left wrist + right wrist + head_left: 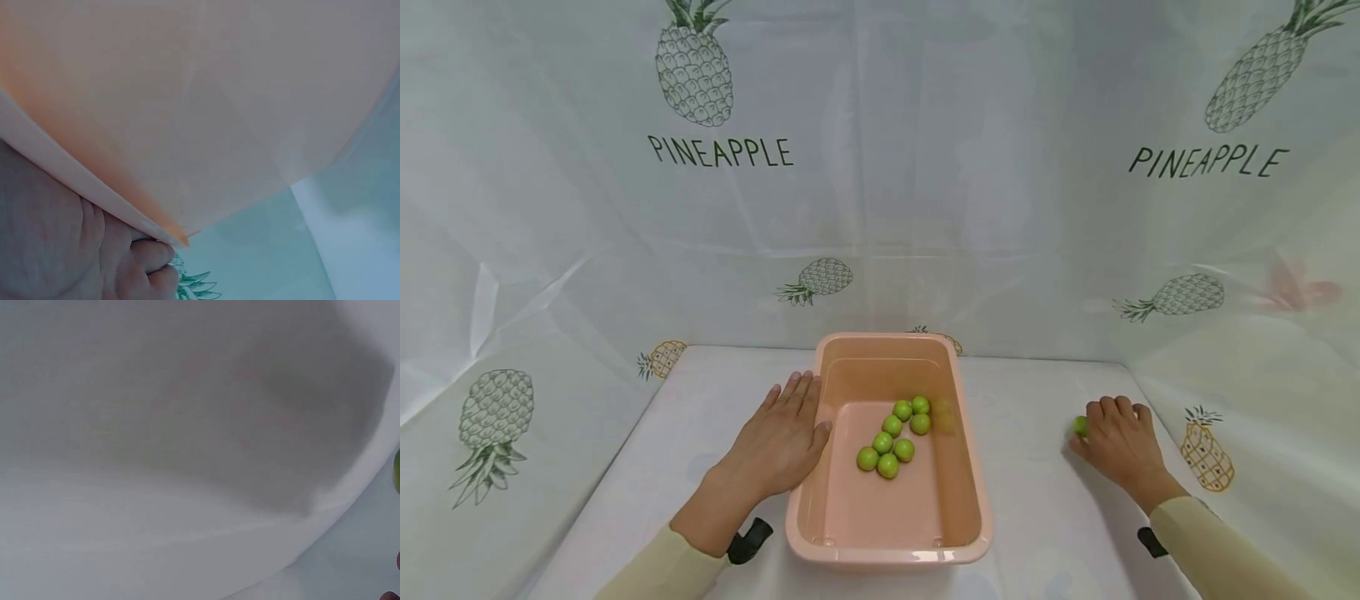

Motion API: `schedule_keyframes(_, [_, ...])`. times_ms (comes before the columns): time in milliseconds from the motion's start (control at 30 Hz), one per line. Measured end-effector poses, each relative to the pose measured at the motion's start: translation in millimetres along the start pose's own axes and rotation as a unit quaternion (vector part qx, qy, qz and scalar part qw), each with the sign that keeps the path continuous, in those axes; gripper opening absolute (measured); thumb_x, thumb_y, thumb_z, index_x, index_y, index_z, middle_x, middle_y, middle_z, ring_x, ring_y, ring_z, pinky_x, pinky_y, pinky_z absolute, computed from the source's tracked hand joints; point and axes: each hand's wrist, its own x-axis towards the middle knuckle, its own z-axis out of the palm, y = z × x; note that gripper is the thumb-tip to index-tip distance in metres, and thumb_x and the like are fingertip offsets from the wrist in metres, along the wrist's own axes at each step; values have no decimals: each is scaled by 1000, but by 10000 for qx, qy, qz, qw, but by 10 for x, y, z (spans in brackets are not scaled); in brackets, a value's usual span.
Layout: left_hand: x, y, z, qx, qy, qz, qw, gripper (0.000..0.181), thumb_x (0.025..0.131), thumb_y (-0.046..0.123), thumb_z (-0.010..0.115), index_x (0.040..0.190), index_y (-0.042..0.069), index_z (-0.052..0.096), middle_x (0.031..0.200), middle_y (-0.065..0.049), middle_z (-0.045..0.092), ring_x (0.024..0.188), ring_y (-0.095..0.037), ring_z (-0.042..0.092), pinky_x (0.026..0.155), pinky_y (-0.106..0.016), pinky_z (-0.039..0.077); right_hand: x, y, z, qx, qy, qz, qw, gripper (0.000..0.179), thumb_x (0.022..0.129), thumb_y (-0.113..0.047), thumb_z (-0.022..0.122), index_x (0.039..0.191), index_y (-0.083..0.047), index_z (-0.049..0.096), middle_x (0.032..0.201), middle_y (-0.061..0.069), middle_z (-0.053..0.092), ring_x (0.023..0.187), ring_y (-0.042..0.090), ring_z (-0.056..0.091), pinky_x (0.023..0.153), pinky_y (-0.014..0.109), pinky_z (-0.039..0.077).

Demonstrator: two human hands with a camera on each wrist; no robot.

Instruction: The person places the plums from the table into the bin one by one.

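Observation:
A pink plastic tub (880, 525) stands in the middle of the table, holding several small round green fruits (887, 466). My left hand (782, 442) rests flat along the tub's left rim, fingers straight and pointing away. In the left wrist view, the palm lies against the tub's edge (94, 187). Off to the right, my right hand (1120, 442) is low over the table with curled fingers, pinching one more green fruit (1081, 426) between thumb and fingers. Only a sliver of that fruit (397, 472) shows at the border of the right wrist view.
A white cloth (1030, 500) covers the table. Behind and at both sides hang pale sheets (925, 208) printed with pineapples. The table's back edge runs just behind the tub, and its right edge passes close beside my right hand.

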Motion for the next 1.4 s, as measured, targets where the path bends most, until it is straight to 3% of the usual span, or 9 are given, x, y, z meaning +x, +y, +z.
schedule_keyframes(433, [22,3,7,127,-37,-13,9999,69,112,37,43,161,-10,30,169,-28,30,160,-43,25,128,-60,24,420,-311,-268,413,574,-217,9973,40,79,-38,70,82,-5,47,76,7,44,81,36,47,80,61,42])
schedule_keyframes(633, [29,-3,13,120,5,-3,9999,69,111,37,43,161,-10,30,169,-28,30,159,-43,26,128,-60,25,752,-537,-553,661,1015,-368,9919,35,80,-36,66,81,-6,48,75,7,43,76,34,44,77,56,40])
schedule_keyframes(933, [19,-5,10,133,11,11,9999,69,112,36,43,161,-10,30,169,-28,30,159,-43,26,128,-60,25,1286,-962,-1073,815,1372,-666,9849,33,84,-38,58,83,-5,54,80,11,53,83,37,50,80,56,42])
schedule_keyframes(1133, [23,-1,18,103,8,-13,9999,69,111,36,43,161,-10,30,169,-28,30,159,-43,26,128,-60,25,1522,-1337,-1294,972,1307,-1033,9812,39,86,-44,67,87,-6,57,84,10,57,85,34,50,81,54,42])
schedule_keyframes(1400, [22,-5,29,74,37,-36,10000,69,111,36,44,161,-10,31,168,-29,31,159,-44,27,128,-60,26,1643,-1809,-1322,1114,968,-1408,9790,35,86,-39,70,93,-6,59,89,8,59,87,31,53,82,50,44])
